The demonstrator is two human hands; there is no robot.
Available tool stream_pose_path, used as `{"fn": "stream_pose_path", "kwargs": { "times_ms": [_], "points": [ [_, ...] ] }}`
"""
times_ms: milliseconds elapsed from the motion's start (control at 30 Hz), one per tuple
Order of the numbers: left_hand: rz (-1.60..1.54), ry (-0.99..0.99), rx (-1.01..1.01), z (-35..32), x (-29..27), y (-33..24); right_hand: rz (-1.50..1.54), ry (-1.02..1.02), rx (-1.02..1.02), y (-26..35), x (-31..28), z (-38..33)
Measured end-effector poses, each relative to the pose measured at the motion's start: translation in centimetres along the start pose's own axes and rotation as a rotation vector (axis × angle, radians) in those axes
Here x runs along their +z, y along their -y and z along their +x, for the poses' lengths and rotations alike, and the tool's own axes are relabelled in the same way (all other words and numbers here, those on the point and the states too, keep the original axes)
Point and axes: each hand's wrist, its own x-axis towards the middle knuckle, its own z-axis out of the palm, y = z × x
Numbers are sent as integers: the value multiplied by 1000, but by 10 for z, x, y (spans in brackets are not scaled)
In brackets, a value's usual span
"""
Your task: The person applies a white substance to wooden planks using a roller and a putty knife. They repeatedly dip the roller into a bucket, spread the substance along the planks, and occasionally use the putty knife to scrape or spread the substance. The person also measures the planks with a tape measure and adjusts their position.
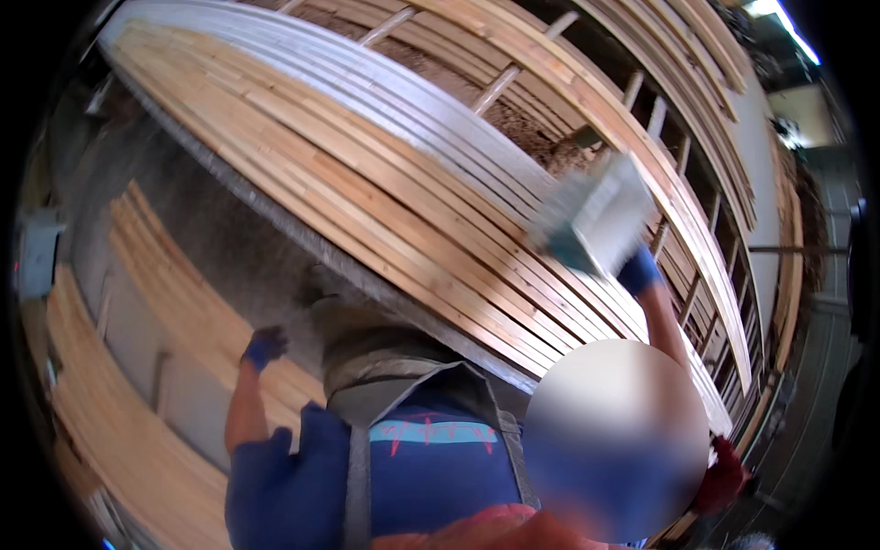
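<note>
The right hand grips a blurred boxy tool over the right part of the row of wooden strips. The left hand hangs left of that row's near side, seemingly empty; whether its fingers are spread I cannot tell. The row's whitish far side seems coated, its bare near side probably left.

Planks lengthwise on table
</note>
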Motion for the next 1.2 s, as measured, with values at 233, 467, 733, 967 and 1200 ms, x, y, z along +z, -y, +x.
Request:
{"fn": "stream_pose_path", "kwargs": {
  "times_ms": [233,467,733,967,1200],
  "points": [
    [225,-106,-34,-52,124,-53,-1157,-174,198,-115,-81,-272],
    [126,-36,-340,-66,101,-16,-957,-171,88,-67,17,-152],
    [-100,-233,-167,-52,-64,-17,-961,-42,-178,52,193,62],
    [-354,-391,90,-18,-263,-113,-1259,138,-332,210,412,322],
    [230,-432,540,109,-493,-279,-1200,175,-424,375,715,601]
  ]
}}
